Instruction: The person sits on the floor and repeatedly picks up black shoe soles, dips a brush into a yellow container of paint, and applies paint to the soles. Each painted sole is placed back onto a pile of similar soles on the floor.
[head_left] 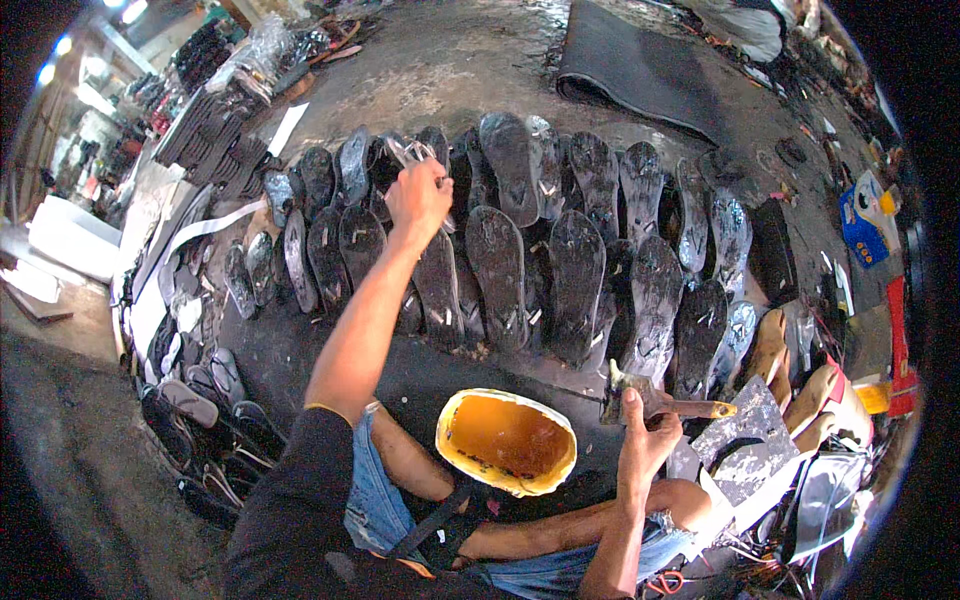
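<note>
Rows of dark sandal soles (496, 270) lie side by side on the ground, many with a wet shine. My left hand (420, 200) is stretched over the far row, its fingers closed. Something shiny and greyish shows at its fingertips, too unclear to name. My right hand (645, 440), above my right knee, grips a flat brush (665, 402) by its handle, which points right. The brush's bristle end points left, toward the near soles. Between my legs stands a yellow tub (455, 408) with amber liquid inside and dark smears on its rim.
Finished-looking slippers (190, 402) crowd the left side. A dark rolled-edge sheet (640, 75) lies at the back right. Tan foot-shaped lasts (768, 350), a blue and white packet (866, 222) and a speckled flat piece (748, 440) are at the right.
</note>
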